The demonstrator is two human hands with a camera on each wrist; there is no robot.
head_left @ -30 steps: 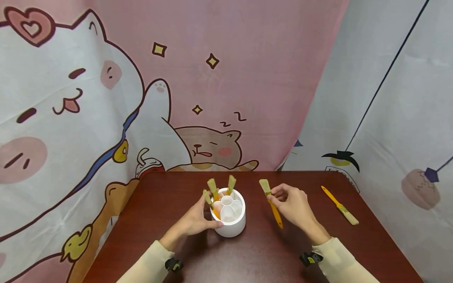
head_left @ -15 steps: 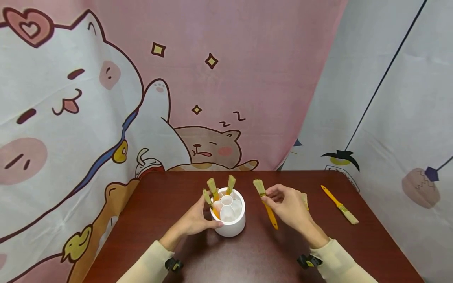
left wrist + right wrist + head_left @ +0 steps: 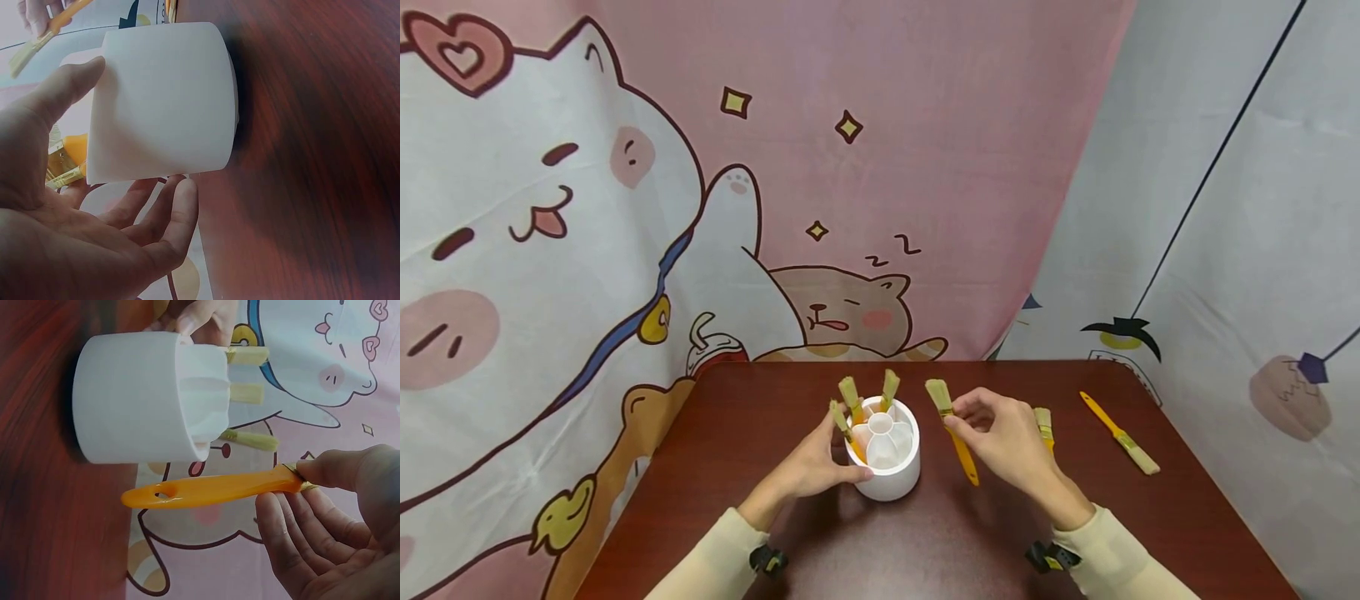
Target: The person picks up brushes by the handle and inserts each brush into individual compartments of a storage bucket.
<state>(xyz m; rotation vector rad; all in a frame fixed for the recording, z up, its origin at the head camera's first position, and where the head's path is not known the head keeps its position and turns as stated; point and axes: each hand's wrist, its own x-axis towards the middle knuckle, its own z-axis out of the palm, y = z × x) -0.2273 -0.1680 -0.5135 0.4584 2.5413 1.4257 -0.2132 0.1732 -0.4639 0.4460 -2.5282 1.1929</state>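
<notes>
A white round holder (image 3: 886,467) (image 3: 162,103) (image 3: 134,397) with divided compartments stands on the dark red table (image 3: 820,542). Three yellow-handled brushes (image 3: 850,400) stick out of it, bristles up. My left hand (image 3: 816,467) (image 3: 69,206) cups the holder's left side, thumb and fingers curled round its wall. My right hand (image 3: 1000,433) (image 3: 331,512) pinches a yellow brush (image 3: 951,429) (image 3: 206,490) by its ferrule, bristles up and handle down, in the air just right of the holder.
Another brush (image 3: 1043,423) lies behind my right hand, partly hidden. A further yellow brush (image 3: 1120,435) lies near the table's right edge. A cartoon cat cloth (image 3: 625,208) hangs behind the table.
My right hand has carried the brush leftward, closer to the holder, uncovering the brush lying behind it. The left hand and holder have stayed put.
</notes>
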